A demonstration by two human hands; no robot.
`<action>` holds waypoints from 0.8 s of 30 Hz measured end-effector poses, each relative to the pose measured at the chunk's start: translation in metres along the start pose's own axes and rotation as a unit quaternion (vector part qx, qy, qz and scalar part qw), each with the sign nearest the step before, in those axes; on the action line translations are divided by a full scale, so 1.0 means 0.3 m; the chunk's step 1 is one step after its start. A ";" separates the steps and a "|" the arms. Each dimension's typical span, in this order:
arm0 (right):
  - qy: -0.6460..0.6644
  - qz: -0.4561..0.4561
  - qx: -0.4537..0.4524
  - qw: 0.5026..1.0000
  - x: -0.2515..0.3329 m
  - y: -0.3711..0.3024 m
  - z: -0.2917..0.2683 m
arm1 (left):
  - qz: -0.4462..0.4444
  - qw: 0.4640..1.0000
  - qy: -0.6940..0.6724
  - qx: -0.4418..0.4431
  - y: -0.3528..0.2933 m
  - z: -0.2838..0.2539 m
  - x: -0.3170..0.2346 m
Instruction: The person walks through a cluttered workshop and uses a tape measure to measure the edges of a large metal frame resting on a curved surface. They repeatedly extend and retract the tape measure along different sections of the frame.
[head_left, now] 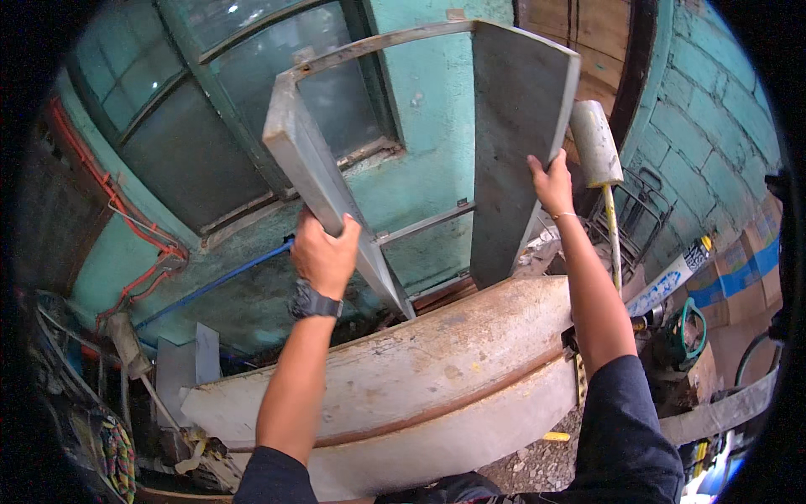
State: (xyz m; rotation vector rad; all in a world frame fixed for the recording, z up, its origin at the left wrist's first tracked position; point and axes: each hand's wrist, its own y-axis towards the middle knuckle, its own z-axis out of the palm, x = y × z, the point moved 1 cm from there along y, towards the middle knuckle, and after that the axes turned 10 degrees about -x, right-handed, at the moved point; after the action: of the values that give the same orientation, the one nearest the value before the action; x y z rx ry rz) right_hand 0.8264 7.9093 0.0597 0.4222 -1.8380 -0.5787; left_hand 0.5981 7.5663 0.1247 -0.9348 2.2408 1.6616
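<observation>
Both my hands are raised in front of me, gripping a grey metal frame point(516, 151). It has two tall folded-sheet sides joined by thin cross bars, and it stands tilted. My left hand point(326, 256) is closed round the edge of the narrower left side. On the right, my right hand point(552, 185) pinches the outer edge of the wide flat side, fingers partly hidden behind it. Below the frame lies a worn off-white board point(437, 357) with a brown seam along it. The frame's lower end goes out of sight behind the board's far edge.
A mallet point(594, 143) with a pale cylindrical head stands right of the frame, and another mallet point(130, 344) leans at the left. A blue pipe point(214, 281) and orange conduit point(109, 185) run along the green wall. Cardboard point(739, 277) and tools crowd the right.
</observation>
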 end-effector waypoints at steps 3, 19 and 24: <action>0.143 -0.037 0.064 0.987 -0.036 -0.018 -0.026 | -0.007 1.000 0.001 -0.018 -0.086 -0.067 -0.035; -0.037 -0.047 0.128 0.990 0.218 -0.106 0.091 | -0.011 1.000 0.000 -0.012 0.187 -0.017 0.336; -0.014 -0.030 0.134 0.990 0.245 -0.184 0.032 | -0.019 0.999 -0.030 -0.028 0.055 -0.110 0.322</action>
State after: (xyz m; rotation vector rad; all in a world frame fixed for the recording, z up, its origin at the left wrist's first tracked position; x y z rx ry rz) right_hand 0.7938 7.8258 0.0817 0.6527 -1.9437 -0.3790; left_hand 0.5198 7.5033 0.1003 -0.9224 2.1357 1.7211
